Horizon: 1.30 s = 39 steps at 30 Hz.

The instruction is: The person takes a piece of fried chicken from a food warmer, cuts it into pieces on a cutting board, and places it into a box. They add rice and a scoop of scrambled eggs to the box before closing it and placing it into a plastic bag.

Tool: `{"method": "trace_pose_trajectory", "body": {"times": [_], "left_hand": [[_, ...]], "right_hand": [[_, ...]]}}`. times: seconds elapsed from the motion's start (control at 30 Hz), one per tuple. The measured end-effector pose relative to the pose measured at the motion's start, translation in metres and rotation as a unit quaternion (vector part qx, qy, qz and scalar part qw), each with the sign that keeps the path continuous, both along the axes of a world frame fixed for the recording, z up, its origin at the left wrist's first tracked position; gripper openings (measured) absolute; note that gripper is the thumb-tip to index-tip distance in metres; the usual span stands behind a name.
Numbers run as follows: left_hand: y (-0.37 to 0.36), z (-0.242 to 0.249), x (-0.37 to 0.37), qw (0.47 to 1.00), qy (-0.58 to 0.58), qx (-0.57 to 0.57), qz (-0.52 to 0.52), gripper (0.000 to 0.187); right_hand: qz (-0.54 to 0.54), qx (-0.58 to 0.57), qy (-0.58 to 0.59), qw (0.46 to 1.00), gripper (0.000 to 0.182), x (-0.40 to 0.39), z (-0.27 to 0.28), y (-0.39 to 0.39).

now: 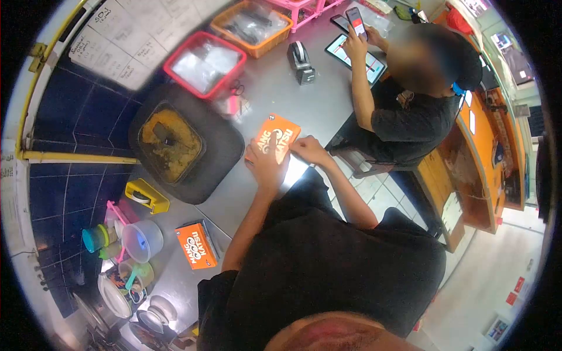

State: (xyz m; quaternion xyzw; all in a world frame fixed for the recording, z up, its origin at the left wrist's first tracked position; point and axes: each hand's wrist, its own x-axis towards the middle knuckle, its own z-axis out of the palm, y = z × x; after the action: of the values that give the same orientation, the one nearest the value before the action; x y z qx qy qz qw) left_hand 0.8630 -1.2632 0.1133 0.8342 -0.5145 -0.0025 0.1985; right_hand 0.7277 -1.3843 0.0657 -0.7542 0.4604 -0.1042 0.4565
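Observation:
An orange cardboard food box [283, 130] with white "MANG KATSU" lettering lies on the metal counter in front of me. My left hand [268, 165] grips its near left side, with the fingers over the top and the left edge. At the box's right edge, the bent fingers of my right hand [311, 150] hold its corner. My hands cover part of the lettering. Another orange food box [197, 245] of the same kind rests on the counter to my left, apart from my hands.
A large dark pan-like appliance [225, 155] stands left of the box, with a yellow tape dispenser [146, 198] below it. Baskets [205, 64] and a black tape dispenser [301, 63] sit farther back. A seated co-worker [410, 120] holds a phone [356, 22] near a tablet [374, 67].

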Motion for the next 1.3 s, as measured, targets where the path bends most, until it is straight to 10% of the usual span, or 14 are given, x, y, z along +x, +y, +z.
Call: {"method": "trace_pose_trajectory", "body": {"times": [0.27, 0.43, 0.87, 1.1, 1.3], "left_hand": [[0.0, 0.008, 0.002, 1.0, 0.02, 0.005, -0.003, 0.07], [-0.002, 0.003, 0.004, 0.999, 0.008, -0.042, -0.011, 0.069], [-0.001, -0.002, -0.001, 0.999, -0.03, -0.034, -0.003, 0.076], [-0.002, -0.012, 0.001, 0.999, -0.033, -0.023, -0.033, 0.079], [-0.011, -0.011, 0.003, 0.993, 0.034, -0.007, -0.112, 0.083]], "right_hand": [[0.181, -0.003, -0.051, 0.982, 0.038, -0.016, -0.002, -0.028], [0.122, -0.204, -0.054, 0.97, 0.036, -0.011, -0.001, -0.022], [0.088, -0.213, 0.052, 0.972, 0.037, -0.012, 0.024, -0.02], [0.03, -0.254, 0.002, 0.967, 0.068, -0.022, 0.075, -0.022], [0.309, -0.426, 0.089, 0.845, 0.087, -0.011, 0.055, -0.041]]}}
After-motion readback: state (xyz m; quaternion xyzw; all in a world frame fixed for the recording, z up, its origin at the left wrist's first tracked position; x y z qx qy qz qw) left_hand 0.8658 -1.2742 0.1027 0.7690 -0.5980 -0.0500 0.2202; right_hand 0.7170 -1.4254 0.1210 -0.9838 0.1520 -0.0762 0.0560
